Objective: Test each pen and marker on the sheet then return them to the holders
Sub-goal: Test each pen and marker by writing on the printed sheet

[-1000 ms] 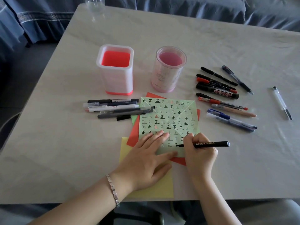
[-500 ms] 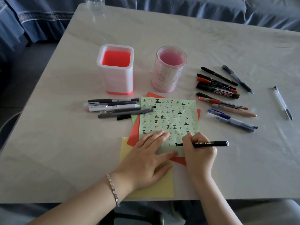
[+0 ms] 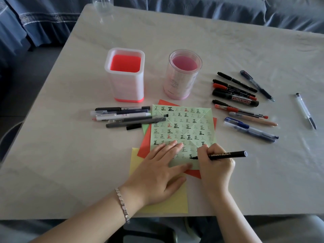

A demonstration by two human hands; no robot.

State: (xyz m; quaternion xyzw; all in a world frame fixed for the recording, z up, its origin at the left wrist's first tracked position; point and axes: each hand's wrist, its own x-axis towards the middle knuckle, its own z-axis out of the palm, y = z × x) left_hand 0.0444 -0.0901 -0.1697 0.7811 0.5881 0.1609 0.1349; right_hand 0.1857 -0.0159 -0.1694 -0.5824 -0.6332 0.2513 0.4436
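A right hand pinches a black pen between thumb and fingers, its tip touching the near part of the green sheet. The left hand lies flat on the sheet, fingers straight and close together. Test marks nearly fill the sheet, so testing looks well along. The square holder and round holder stand empty behind it, so every return is left. A left group of pens overlaps the sheet's edge, with a loose cap beside it. A right group and a lone pen lie further off. Nothing seems to block the holders.

A pale marbled table stands before blue draped fabric.
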